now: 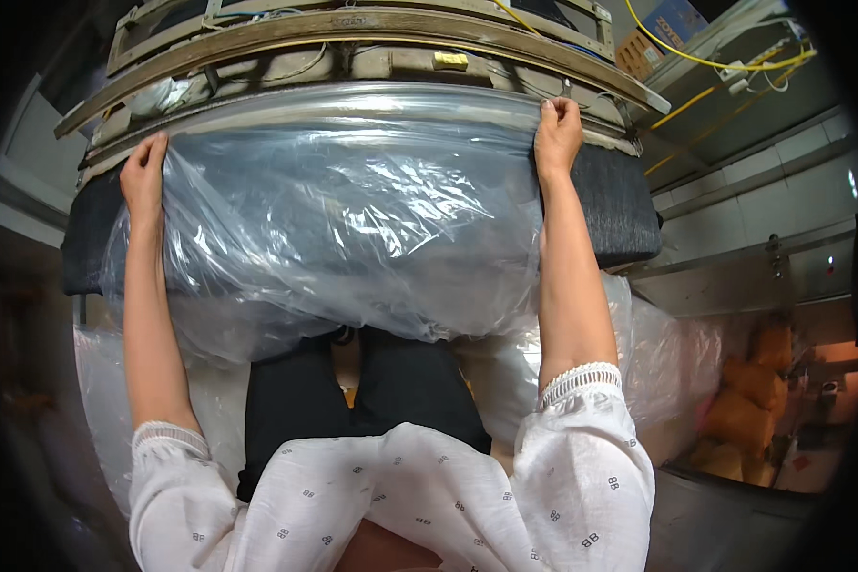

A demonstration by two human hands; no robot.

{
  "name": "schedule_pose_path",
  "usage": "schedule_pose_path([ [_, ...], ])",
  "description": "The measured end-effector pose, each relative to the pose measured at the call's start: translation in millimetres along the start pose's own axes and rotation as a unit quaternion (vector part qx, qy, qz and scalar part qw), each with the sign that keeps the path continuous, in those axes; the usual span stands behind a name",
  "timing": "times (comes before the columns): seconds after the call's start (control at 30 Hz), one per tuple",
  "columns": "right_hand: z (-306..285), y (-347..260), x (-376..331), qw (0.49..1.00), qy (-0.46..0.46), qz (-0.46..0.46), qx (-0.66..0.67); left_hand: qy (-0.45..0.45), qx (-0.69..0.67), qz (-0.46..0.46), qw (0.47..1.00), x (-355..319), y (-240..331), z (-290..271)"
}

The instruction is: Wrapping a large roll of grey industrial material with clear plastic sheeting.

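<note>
A wide sheet of clear plastic film (353, 205) hangs over a dark cloth-covered surface in front of me, its lower part draped down toward my legs. My left hand (143, 176) pinches the film near its upper left corner, fingers pressed together. At the upper right corner my right hand (557, 138) grips the same film between thumb and fingers. The upper edge is stretched between both hands, along the near edge of a machine bed. Whether the film is one layer or a bag, I cannot tell.
A long wooden bar (372, 26) crosses the machine beyond the film, with a yellow block (450, 61) behind the film's edge. Yellow cables (725, 65) hang at the upper right. More clear plastic (672, 353) lies bunched at my right, and orange sacks (742, 410) stand farther off.
</note>
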State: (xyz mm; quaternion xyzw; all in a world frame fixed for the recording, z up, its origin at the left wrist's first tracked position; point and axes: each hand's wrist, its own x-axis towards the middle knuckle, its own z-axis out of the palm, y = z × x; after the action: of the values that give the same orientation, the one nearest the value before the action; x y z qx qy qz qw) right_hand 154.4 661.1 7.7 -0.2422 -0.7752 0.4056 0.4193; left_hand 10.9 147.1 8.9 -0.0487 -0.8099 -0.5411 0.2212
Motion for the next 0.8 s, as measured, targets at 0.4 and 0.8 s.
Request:
schedule_pose_path([
  [0.4,-1,8,14,0.981,0.081,-0.057,-0.168,0.023,0.122,-0.029,0.992,40,-7,35],
  [0.8,-13,16,28,0.979,0.125,0.013,-0.161,-0.025,-0.027,-0.083,0.996,36,-17,12],
])
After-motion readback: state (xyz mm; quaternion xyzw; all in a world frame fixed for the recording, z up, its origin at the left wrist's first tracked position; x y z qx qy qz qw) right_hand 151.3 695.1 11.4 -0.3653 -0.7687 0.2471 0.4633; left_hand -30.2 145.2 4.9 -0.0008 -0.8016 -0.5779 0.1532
